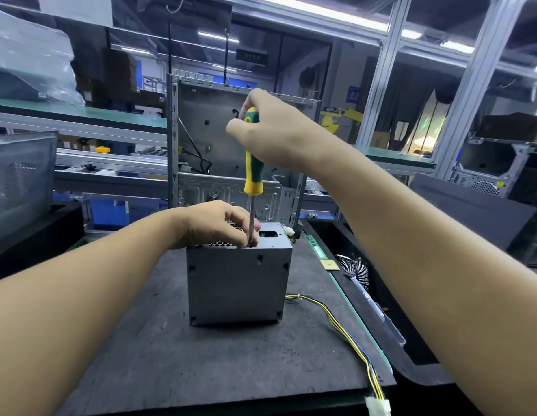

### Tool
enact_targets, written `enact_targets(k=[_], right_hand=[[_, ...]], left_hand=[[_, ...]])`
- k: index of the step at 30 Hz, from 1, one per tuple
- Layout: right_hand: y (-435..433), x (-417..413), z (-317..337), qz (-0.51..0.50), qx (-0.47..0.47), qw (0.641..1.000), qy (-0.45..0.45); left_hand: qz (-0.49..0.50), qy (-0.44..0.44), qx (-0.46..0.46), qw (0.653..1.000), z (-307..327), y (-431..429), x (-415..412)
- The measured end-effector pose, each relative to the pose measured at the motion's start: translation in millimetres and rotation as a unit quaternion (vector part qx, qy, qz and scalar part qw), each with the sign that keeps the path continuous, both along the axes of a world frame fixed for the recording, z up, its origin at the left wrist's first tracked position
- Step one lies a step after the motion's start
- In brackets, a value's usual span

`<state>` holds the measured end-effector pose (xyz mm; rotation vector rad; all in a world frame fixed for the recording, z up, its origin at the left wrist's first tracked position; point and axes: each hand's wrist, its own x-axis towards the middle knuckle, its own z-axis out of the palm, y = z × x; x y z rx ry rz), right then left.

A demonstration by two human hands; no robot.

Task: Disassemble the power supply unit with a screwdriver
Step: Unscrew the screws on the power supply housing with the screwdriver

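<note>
A grey metal power supply unit (237,283) stands on end on the dark mat (171,355), its perforated grille face up. My right hand (273,133) grips the top of a green and yellow screwdriver (253,172) held upright, its tip down on the unit's top face. My left hand (219,225) rests on that top face, fingers curled round the steel shaft near the tip. Yellow and black cables (348,328) trail from the unit to a white connector (378,406) at the mat's front edge.
An empty computer case frame (201,139) stands upright just behind the unit. A black tray (378,295) to the right holds a finned cooler (355,268) and other parts. A dark panel (21,181) sits at the left, shelving and another case (489,172) at the right.
</note>
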<state>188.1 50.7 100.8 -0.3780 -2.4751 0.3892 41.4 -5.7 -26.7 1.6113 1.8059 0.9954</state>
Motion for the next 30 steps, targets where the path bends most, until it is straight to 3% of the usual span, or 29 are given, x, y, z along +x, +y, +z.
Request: enact_targets(k=[4, 11, 17, 25, 30], right_hand=[[-2, 0, -3, 0.022, 0.057, 0.997, 0.042], [1, 4, 7, -0.006, -0.007, 1.0, -0.005], [1, 2, 12, -0.019, 0.105, 0.994, -0.022], [-7, -5, 11, -0.017, -0.004, 0.999, -0.032], [-5, -8, 6, -0.083, 0.06, 0.995, -0.01]], left_hand=[[0.001, -0.005, 0.001, 1.0, -1, 1, -2], [-0.006, 0.015, -0.001, 1.0, -2, 0, -4], [-0.009, -0.008, -0.007, 1.0, 2, -2, -1], [-0.004, 0.032, 0.032, 0.999, 3, -5, 3], [-0.006, 0.062, 0.042, 0.997, 4, -7, 9]])
